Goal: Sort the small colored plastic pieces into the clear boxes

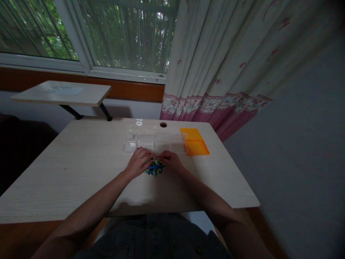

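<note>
A small heap of blue, green and yellow bits lies on the pale wooden table. My left hand rests on the heap's left side with its fingers curled over it. My right hand covers the right side, fingers bent down onto the heap. The fingertips of both hands meet above the pile. What the fingers grip, if anything, is hidden. Just beyond the hands lies a clear plastic compartment box.
An orange lid lies to the right of the clear box. A round cable hole is near the table's far edge. A small side table stands at the back left under the window. A curtain hangs at the right.
</note>
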Motion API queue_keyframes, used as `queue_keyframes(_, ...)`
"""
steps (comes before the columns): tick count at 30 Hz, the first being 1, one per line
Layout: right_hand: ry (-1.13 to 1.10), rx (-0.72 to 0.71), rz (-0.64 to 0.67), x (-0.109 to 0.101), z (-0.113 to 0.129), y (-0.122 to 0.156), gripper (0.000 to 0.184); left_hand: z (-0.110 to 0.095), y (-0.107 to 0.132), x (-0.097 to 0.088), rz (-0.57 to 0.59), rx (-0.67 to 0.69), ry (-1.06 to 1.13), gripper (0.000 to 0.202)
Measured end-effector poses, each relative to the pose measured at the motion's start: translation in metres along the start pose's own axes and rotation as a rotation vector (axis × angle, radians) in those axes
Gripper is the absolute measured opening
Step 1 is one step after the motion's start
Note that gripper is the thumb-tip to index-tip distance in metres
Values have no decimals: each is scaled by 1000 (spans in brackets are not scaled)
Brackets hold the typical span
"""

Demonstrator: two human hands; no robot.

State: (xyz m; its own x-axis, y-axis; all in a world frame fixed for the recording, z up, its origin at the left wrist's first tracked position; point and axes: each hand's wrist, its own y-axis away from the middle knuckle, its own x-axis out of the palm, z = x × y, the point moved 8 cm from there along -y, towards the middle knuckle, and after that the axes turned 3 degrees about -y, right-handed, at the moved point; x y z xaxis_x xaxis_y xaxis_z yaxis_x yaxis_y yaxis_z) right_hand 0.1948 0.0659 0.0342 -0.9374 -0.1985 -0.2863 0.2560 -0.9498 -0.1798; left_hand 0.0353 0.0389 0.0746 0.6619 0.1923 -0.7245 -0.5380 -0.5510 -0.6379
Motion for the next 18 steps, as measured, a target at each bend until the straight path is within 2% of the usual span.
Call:
queue_keyframes(3,-86,58,11,5,-6,0,34,0,1,3,21,3,-3,28)
queue_keyframes(10,-159,99,43,8,-9,0,35,-1,3,2,9,24,-22,26)
queue_keyframes(18,-124,93,97,12,-3,1,40,-6,2,-7,-57,70,-72,22)
